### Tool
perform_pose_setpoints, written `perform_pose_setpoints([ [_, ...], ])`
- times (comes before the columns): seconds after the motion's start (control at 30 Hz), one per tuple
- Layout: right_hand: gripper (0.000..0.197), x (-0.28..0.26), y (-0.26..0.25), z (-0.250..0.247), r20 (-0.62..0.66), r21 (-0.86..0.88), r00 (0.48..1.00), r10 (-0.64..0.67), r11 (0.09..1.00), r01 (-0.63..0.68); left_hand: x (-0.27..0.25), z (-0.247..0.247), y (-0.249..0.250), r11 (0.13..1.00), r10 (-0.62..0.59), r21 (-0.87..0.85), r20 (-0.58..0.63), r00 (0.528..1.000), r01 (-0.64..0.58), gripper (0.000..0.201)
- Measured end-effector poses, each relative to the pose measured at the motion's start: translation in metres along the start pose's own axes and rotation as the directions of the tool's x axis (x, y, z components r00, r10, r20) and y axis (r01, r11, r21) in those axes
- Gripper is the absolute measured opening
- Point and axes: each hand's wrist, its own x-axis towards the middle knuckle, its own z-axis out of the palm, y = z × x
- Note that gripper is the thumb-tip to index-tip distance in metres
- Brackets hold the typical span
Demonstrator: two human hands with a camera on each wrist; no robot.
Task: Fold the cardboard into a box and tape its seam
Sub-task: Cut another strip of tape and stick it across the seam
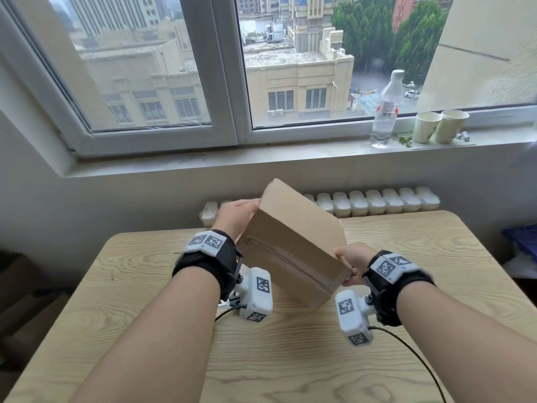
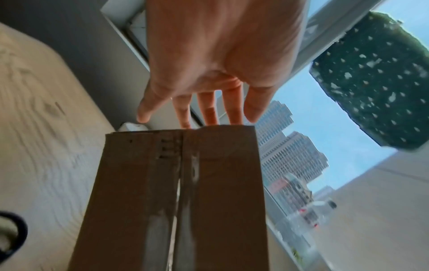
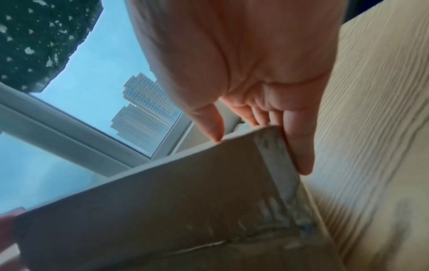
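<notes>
A closed brown cardboard box (image 1: 296,245) hangs tilted above the wooden table (image 1: 290,359), carried between both hands. Clear tape (image 1: 299,266) runs along the seam on the face turned toward me, and the taped seam (image 2: 178,192) also shows in the left wrist view. My left hand (image 1: 238,213) lies against the box's upper left end, its fingers (image 2: 209,110) straight and reaching behind the box (image 2: 181,201). My right hand (image 1: 350,258) grips the lower right end. Its thumb (image 3: 216,132) touches one edge of the box (image 3: 162,201) and its fingers (image 3: 299,146) lie over the taped end.
A white radiator (image 1: 377,202) stands behind the table's far edge. On the windowsill above are a clear plastic bottle (image 1: 386,112) and two paper cups (image 1: 425,126). A blue crate (image 1: 523,239) sits off the table's right side. Cables trail from the wrist cameras.
</notes>
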Motion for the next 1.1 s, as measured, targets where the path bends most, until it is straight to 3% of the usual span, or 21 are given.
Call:
perform_pose_setpoints([
  [0.1,0.043,0.002,0.009,0.001,0.022,-0.097,1.0,0.013,0.995,-0.011,-0.003,0.0,-0.003,0.996,-0.092,-0.007,0.15,0.984,0.094,0.026],
  [0.2,0.068,-0.002,0.006,0.007,0.089,-0.08,0.996,0.002,0.997,0.006,0.0,0.003,-0.016,0.99,-0.114,0.113,0.248,0.962,0.089,0.037],
  [0.33,0.095,-0.022,-0.008,0.007,0.091,-0.097,0.995,-0.036,0.994,0.044,0.007,0.008,-0.031,0.971,-0.155,0.205,0.158,0.975,0.121,0.028],
  [0.37,0.097,-0.026,-0.011,0.006,0.091,-0.054,0.995,-0.039,0.998,0.044,0.008,0.007,-0.033,0.963,-0.164,0.234,0.131,0.978,0.131,0.036],
  [0.47,0.105,-0.031,-0.014,0.0,0.129,0.084,0.992,-0.02,0.996,0.009,0.011,0.004,-0.036,0.906,-0.17,0.405,0.09,0.981,0.119,0.092],
  [0.53,0.116,-0.03,-0.017,0.0,0.143,0.11,0.989,-0.031,0.994,0.015,0.011,0.007,-0.035,0.9,-0.217,0.411,0.141,0.966,0.143,0.105],
  [0.63,0.131,-0.027,-0.024,0.003,0.13,0.065,0.988,-0.086,0.995,0.078,0.011,0.016,-0.029,0.929,-0.202,0.344,0.166,0.965,0.135,0.063],
  [0.67,0.128,-0.025,-0.025,0.003,0.12,0.03,0.988,-0.096,0.995,0.093,0.012,0.019,-0.028,0.937,-0.184,0.327,0.156,0.971,0.125,0.048],
  [0.73,0.103,-0.023,-0.026,0.003,0.09,-0.037,0.988,-0.122,0.991,0.126,0.013,0.021,-0.025,0.951,-0.177,0.284,0.161,0.971,0.126,0.03],
  [0.83,0.057,-0.022,-0.023,0.002,-0.009,-0.077,0.989,-0.15,0.986,0.149,0.014,0.022,-0.025,0.959,-0.2,0.239,0.197,0.96,0.151,0.037],
  [0.97,0.042,-0.027,-0.018,0.001,-0.078,-0.165,0.976,-0.201,0.969,0.186,0.01,0.02,-0.028,0.97,-0.173,0.21,0.225,0.959,0.126,0.037],
  [1.03,0.034,-0.031,-0.02,0.001,-0.172,-0.258,0.94,-0.294,0.934,0.245,0.009,0.014,-0.03,0.968,-0.161,0.229,0.231,0.959,0.107,0.033],
  [1.1,0.025,-0.038,-0.028,0.003,-0.346,-0.336,0.842,-0.414,0.892,0.301,0.007,0.004,-0.03,0.961,-0.154,0.26,0.225,0.962,0.093,0.025],
])
